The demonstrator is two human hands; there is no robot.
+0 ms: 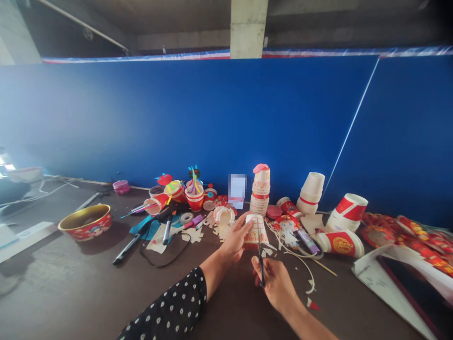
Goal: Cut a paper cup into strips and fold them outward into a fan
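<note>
My left hand (234, 240) is closed around the left side of a paper cup (252, 225), white with red line patterns, held upside down above the dark table. From the right, my right hand (274, 279) grips dark-handled scissors (262, 264). The scissors' blades point up and lie against the front of the cup; whether they are cutting through the paper I cannot tell. White paper scraps (269, 250) lie just right of the cup. Behind it rises a tall stack of paper cups (261, 193) with a pink piece on top.
A red bowl (87, 226) with a gold inside stands at the left. Markers (167, 232), tape (186, 217) and decorated cups (194, 197) crowd the middle left. On the right are white cups (310, 193), a tipped red cup (341, 243) and a dark tablet (412, 293).
</note>
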